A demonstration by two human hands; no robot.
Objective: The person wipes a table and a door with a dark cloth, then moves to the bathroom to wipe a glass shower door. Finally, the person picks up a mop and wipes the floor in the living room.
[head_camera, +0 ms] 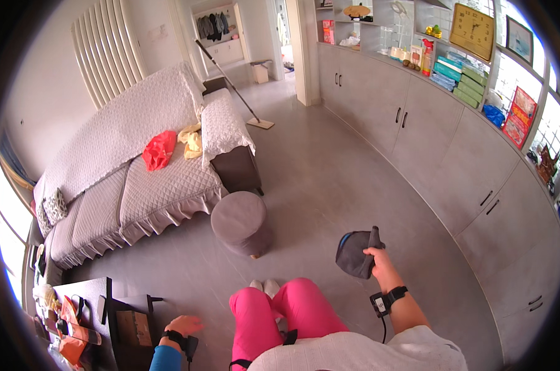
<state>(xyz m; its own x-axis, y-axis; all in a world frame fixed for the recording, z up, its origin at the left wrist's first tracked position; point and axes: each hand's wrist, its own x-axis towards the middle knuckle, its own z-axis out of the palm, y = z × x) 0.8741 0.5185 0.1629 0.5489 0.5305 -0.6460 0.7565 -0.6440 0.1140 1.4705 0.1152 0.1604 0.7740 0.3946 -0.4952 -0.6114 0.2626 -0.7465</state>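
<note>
My right hand point(376, 262) grips a dark grey cloth item point(354, 252), which looks like a soft cap with a strip of blue at its edge. It is held out over the floor to the right of my knees, above the grey tiles. My left hand point(186, 325) is bare and extended, fingers pointing right and slightly blurred, with nothing in it. It hovers beside the dark table point(92, 290) at lower left, apart from my pink trouser legs. Both wrists wear black straps with small devices.
A round grey stool point(238, 215) stands ahead, beside a sofa point(168, 195) with quilted covers. On the sofa lie a red bag point(160, 150) and yellow cloth point(192, 143). A flat mop point(260, 123) leans beyond the armrest. Long grey cabinets point(428, 153) line the right.
</note>
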